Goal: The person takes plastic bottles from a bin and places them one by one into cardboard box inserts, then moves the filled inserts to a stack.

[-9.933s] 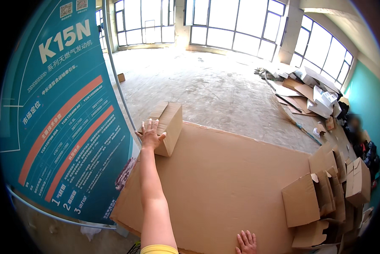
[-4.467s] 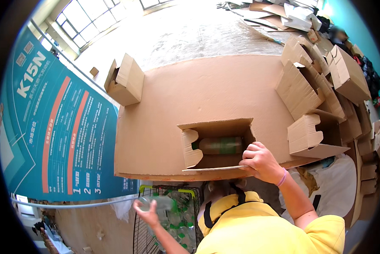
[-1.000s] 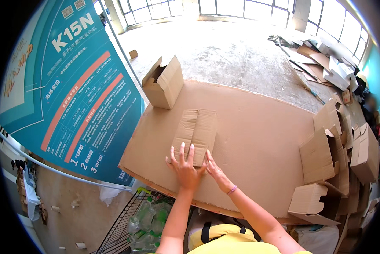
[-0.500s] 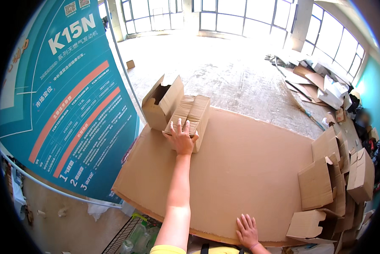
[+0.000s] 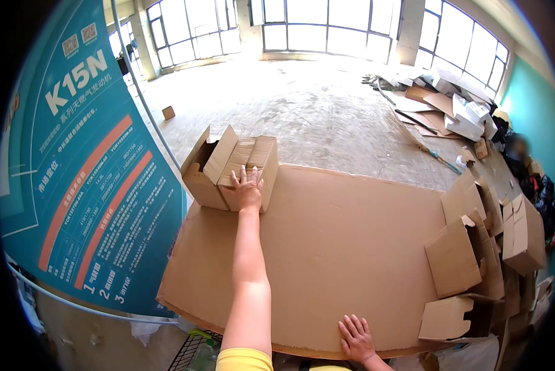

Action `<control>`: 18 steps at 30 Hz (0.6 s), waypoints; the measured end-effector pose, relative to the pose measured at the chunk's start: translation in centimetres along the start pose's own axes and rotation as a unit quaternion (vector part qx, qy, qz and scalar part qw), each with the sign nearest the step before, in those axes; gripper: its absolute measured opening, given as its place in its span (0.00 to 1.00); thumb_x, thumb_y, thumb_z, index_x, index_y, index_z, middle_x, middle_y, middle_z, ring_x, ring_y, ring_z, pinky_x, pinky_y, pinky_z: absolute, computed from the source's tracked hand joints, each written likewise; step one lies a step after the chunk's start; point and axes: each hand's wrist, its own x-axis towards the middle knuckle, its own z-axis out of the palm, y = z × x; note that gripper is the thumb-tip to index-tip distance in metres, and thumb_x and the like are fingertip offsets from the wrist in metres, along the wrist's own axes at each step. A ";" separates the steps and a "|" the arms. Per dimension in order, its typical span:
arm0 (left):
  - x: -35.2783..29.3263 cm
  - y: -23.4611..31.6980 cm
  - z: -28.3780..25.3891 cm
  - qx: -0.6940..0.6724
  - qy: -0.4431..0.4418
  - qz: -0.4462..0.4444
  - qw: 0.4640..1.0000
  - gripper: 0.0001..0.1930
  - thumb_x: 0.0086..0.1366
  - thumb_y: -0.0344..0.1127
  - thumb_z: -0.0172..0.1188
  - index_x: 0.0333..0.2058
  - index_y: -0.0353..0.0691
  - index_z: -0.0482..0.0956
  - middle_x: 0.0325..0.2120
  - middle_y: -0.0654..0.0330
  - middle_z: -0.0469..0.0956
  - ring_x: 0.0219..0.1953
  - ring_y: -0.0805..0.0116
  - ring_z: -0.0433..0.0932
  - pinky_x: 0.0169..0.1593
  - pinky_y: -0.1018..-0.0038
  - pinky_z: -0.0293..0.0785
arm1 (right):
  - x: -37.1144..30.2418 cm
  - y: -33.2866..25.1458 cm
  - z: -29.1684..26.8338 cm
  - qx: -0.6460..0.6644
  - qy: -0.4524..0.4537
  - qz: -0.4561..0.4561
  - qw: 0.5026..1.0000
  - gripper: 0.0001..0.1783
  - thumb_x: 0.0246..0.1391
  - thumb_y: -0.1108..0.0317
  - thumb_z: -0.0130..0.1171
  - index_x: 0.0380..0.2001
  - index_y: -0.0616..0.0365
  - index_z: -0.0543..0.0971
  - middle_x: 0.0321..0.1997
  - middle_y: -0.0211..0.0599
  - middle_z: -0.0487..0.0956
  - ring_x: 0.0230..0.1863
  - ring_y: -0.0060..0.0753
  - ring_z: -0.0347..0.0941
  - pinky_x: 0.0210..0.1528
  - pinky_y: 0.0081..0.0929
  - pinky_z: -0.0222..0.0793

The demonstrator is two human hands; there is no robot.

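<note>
Cardboard work surface (image 5: 345,247): one, filling the centre of the frame.
Teal banner (image 5: 120,191): just one, down the left side.
Carton pile (image 5: 452,256): at least four boxes, right side.
Open carton (image 5: 202,185): one, left of centre.
Closed carton (image 5: 266,162): one, now squared up alongside the open one; it sat nearer half a second ago!
Left hand (image 5: 248,190): fingers spread on the closed carton.
Right hand (image 5: 356,340): fingers apart, resting on the surface, lower centre.

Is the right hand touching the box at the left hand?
Apart: the head view shows the right hand at the near edge of the cardboard surface, with bare cardboard between it and that box.
</note>
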 end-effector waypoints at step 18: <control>-38.1 11.4 -11.4 -0.254 -0.235 0.112 0.932 0.25 0.58 0.33 0.63 0.55 0.36 0.75 0.65 0.43 0.62 0.69 0.42 0.55 0.69 0.52 0.54 | -3.0 3.3 -7.5 0.194 0.150 0.024 0.969 0.33 0.54 0.66 0.60 0.64 0.53 0.67 0.68 0.43 0.65 0.71 0.47 0.57 0.72 0.47 0.51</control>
